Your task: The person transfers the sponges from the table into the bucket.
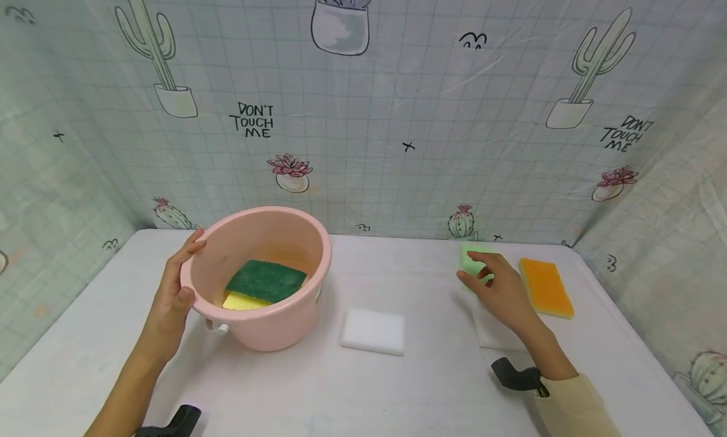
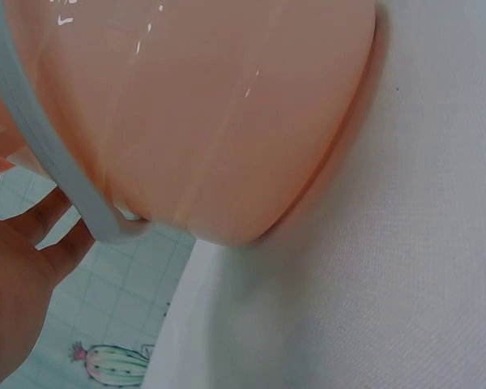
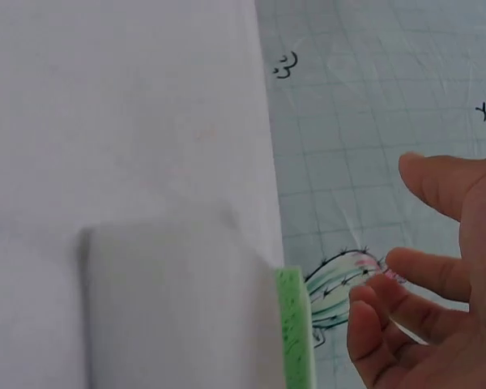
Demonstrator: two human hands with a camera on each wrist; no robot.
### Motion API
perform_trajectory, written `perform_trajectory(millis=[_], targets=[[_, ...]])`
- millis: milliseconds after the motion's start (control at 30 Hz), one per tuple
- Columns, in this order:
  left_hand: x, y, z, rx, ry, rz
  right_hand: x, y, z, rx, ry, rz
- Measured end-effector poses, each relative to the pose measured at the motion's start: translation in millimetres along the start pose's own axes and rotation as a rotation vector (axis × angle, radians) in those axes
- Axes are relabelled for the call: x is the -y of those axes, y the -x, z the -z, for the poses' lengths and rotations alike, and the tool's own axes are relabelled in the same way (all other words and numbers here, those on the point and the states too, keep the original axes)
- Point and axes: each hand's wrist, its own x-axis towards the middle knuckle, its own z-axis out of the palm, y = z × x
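A pink bucket (image 1: 278,328) stands on the left of the table, its mouth facing me. My left hand (image 1: 170,292) holds its rim at the left side, with the pale handle (image 2: 53,146) hanging down near the fingers in the left wrist view. Inside the bucket lies a sponge with a dark green scouring side (image 1: 267,280) and a yellow side (image 1: 244,301). My right hand (image 1: 502,292) hovers with fingers loosely bent and nothing in them. Below it are a light green sponge (image 1: 469,260) and a white sponge (image 1: 493,333), both partly hidden by the hand in the head view.
An orange sponge (image 1: 546,288) lies to the right of my right hand. Another white sponge (image 1: 373,331) lies between the bucket and that hand. Behind the white table (image 1: 318,399) hangs a cactus-print cloth (image 1: 363,108), which also closes off both sides.
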Motion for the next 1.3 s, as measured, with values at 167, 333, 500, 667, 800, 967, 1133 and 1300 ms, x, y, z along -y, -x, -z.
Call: perform_trajectory(millis=[167, 333, 500, 667, 800, 967, 1133, 1300], targets=[[-0.4, -0.1, -0.8, -0.003, 0.01, 0.004, -10, 3, 2.3, -0.031, 0.04, -0.071], [0.7, -0.5, -0.1, 0.002, 0.003, -0.001, -17, 4, 3.5, -0.073, 0.048, -0.134], [1.2, -0.4, -0.1, 0.005, -0.005, -0.001, -21, 5, 2.0, -0.109, 0.042, -0.227], [0.4, -0.1, -0.6, 0.002, -0.024, 0.014, -25, 5, -2.2, -0.123, 0.059, -0.308], [-0.1, 0.1, -0.2, -0.004, -0.03, 0.018, -26, 4, -7.4, -0.106, 0.066, -0.313], [-1.6, -0.6, -0.5, -0.004, -0.036, 0.031, -28, 4, -13.8, -0.071, 0.131, -0.33], [-2.3, -1.1, 0.1, -0.001, -0.041, 0.025, -27, 5, -16.7, -0.047, 0.16, -0.351], [-3.1, -1.0, -0.6, -0.005, -0.035, 0.042, -23, 7, -15.9, -0.025, 0.158, -0.373]])
